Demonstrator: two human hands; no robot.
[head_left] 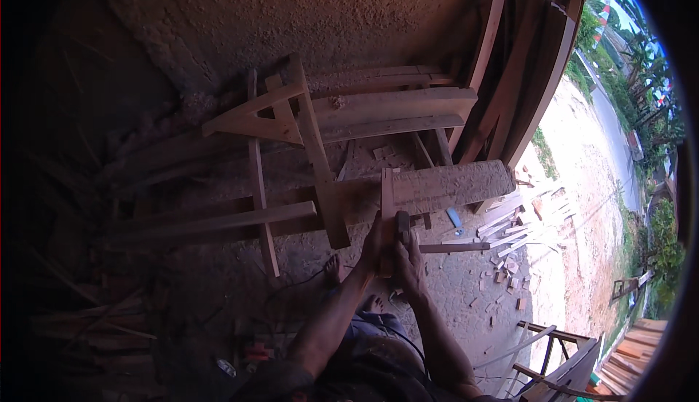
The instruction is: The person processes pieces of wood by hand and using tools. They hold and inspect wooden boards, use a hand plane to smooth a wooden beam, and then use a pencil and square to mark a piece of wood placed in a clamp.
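Observation:
In front of me an upright-pointing narrow piece of wood [387, 194] rests across a thick, rough plank [457, 187]. My left hand [370, 256] grips the near part of this piece from the left side. My right hand [411, 263] is closed around a short dark block-like tool [402, 226] against the piece's right side; what exactly the tool is I cannot tell. A thin bar [455, 247] sticks out rightward beside my right hand.
A wooden frame [298, 81] and stacked beams [397, 107] lie ahead by a rough wall. Long boards [510, 81] lean at right. Offcuts [535, 220] and a blue object [453, 218] lie on the floor beside my bare feet [333, 269]. A sunlit yard and road are outside at right.

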